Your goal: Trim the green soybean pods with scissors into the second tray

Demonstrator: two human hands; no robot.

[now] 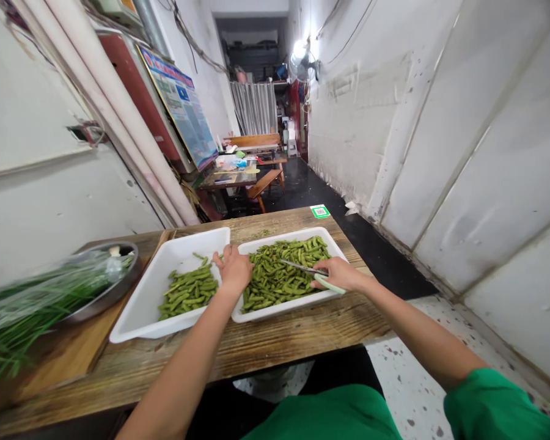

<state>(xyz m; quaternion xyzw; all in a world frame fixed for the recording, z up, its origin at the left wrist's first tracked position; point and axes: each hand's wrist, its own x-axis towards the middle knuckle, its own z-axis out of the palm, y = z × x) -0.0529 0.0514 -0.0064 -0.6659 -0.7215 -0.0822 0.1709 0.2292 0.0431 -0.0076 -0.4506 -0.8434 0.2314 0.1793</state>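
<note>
Two white plastic trays stand side by side on a wooden table. The right tray (337, 238) holds a thick layer of green soybean pods (279, 275). In the left tray (140, 311) lies a smaller heap of pods (190, 293). My left hand (234, 269) hangs over the trays' adjoining rims, its fingers apart and pointing toward the left tray; a bit of green shows beside the fingertips. Over the right tray, my right hand (339, 275) grips scissors (323, 278) with pale green handles, blades pointing left above the pods.
At the left, a metal bowl (132, 269) and long green stalks (41, 324) partly under clear plastic rest by a wooden board (68, 360). A green QR-code card (319, 211) lies at the table's far corner. Beyond are another table (229, 178) and a wooden chair (263, 183).
</note>
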